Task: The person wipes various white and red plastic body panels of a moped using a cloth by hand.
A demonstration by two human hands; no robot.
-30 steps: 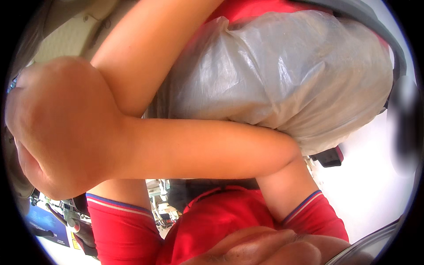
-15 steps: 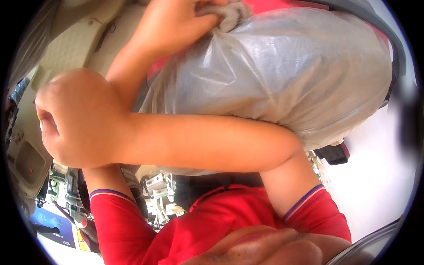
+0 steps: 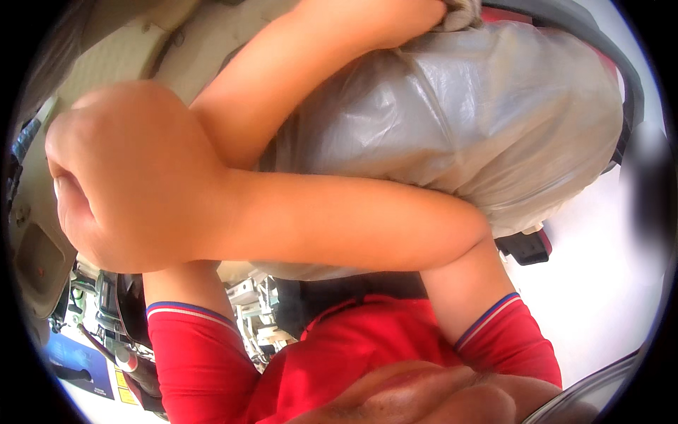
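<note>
The grey bag (image 3: 452,127) is hugged to the chest. The left hand (image 3: 381,21) fingers grasp its bunched top; the right hand (image 3: 134,177) is clenched, just left of it. Likely mid-carry; shifting it calls for firm grip.

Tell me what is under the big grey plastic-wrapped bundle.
Under the grey plastic-wrapped bundle the right forearm crosses, its hand a fist at left. Below show metal machine parts and a black block. Whatever supports the bundle, and its contents, are covered.
</note>
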